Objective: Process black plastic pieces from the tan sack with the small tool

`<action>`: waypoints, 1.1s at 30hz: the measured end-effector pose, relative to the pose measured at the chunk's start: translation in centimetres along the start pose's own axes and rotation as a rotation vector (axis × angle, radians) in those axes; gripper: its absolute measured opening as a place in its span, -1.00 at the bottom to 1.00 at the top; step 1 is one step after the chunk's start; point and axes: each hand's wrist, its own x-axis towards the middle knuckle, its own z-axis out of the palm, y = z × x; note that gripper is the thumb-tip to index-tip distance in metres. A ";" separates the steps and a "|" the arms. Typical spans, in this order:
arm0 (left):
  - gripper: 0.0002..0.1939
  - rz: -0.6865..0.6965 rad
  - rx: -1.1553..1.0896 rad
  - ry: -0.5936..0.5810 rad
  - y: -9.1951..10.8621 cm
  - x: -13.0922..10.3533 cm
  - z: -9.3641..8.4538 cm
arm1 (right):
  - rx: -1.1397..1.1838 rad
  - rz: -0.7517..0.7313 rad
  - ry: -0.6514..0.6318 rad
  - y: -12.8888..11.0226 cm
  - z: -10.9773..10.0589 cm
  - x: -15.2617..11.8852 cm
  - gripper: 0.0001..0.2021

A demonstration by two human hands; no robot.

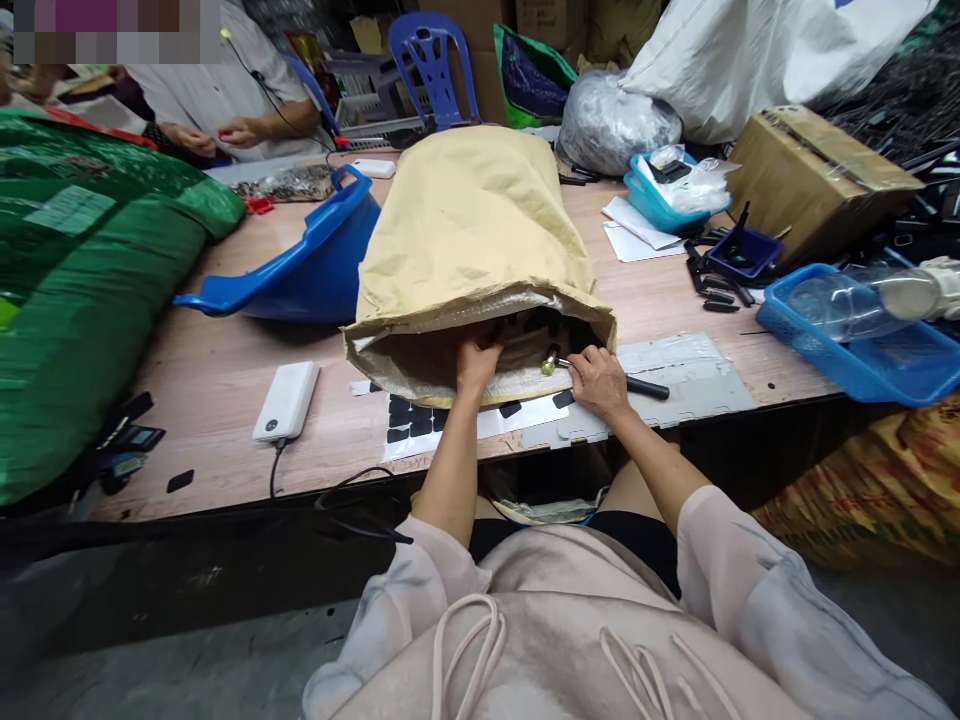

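A big tan paper sack point(480, 210) lies on the table with its mouth toward me. My left hand point(478, 358) reaches into the mouth; its fingers are mostly hidden in the dark interior, where black pieces show faintly. At the right corner of the mouth, my right hand point(598, 380) is closed around the shaft of what looks like a small hammer point(649, 388) with a black grip. Its metal head points left, inside the lip of the sack. Beneath the mouth lies a white sheet with black stickers point(401, 415), partly covered by the sack.
A blue plastic basin point(300, 260) tilts against the sack's left side. Nearer me is a white power bank point(286, 400) with a cable. A bulging green sack point(97, 300) fills the left. A blue basket point(862, 350) and cardboard box point(810, 190) stand right. Another person's hands point(217, 135) work across the table.
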 end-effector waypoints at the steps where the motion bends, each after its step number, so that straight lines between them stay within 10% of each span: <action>1: -0.75 0.015 0.023 -0.031 -0.2 -1.3 -0.5 | 0.000 0.002 -0.003 0.0 0.0 0.0 -0.74; 7: -0.78 0.228 0.080 -0.360 -0.8 -6.0 -1.9 | 0.018 -0.016 0.018 0.2 0.2 0.0 -0.74; 33: -0.80 0.274 0.206 -0.379 -1.0 -5.3 0.3 | 0.003 -0.040 -0.036 0.9 -0.6 0.7 -0.69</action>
